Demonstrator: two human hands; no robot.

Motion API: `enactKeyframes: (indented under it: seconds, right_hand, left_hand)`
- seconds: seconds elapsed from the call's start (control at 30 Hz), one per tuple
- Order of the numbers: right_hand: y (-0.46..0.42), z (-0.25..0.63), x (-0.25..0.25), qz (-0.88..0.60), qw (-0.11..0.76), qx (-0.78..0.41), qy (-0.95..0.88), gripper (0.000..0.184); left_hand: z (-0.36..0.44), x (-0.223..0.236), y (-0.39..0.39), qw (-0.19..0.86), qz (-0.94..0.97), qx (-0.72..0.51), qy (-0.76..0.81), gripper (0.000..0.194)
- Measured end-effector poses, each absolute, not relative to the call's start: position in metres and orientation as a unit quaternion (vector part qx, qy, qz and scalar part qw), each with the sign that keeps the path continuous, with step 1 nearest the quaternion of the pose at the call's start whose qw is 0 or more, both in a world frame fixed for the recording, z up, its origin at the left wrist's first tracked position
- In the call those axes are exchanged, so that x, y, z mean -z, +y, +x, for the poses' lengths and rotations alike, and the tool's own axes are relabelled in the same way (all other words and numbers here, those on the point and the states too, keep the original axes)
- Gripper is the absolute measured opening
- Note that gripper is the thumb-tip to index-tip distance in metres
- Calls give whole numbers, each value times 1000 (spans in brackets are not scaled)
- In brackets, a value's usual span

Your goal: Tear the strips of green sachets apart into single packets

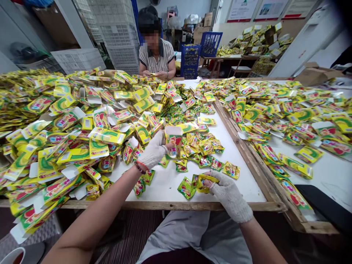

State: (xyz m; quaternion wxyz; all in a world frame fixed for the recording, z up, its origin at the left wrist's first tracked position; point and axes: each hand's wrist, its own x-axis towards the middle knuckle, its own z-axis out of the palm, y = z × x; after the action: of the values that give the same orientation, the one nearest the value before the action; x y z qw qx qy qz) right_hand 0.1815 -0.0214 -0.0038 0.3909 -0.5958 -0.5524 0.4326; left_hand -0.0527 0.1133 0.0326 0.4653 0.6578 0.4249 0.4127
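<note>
Open carton (176,138) gripped by left hand (152,151), yellow sachet (202,183) pinched by right hand (229,196). Far from done, likely: open-flapped cartons (106,135) heaped, green sachets (186,187) loose.

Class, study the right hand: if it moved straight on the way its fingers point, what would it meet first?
Most likely the green sachet just left of the yellow sachet that the right hand holds, though whether they touch is hard to tell.

Cup (33,253) cut off; poster (243,10) print too small.
</note>
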Motion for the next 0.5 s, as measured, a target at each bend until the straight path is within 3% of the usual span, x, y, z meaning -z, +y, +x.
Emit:
enactKeyframes:
  seconds: [0.07, 0.13, 0.33, 0.5]
  right_hand:
    - [-19, 179, 0, -562, 430, -476, -522, 29]
    - [-15, 174, -1, -529, 449, -515, -504, 30]
    - [-15, 143, 8, -567, 435, -453, -533, 31]
    - [-26, 140, 5, -537, 400, -426, -609, 31]
  left_hand:
    - [-48, -30, 91, 579, 605, -391, 381, 54]
    - [-42, -22, 72, 621, 586, -367, 369, 54]
    - [-24, -2, 37, 559, 604, -370, 431, 40]
    - [-23, -3, 35, 574, 604, -302, 463, 46]
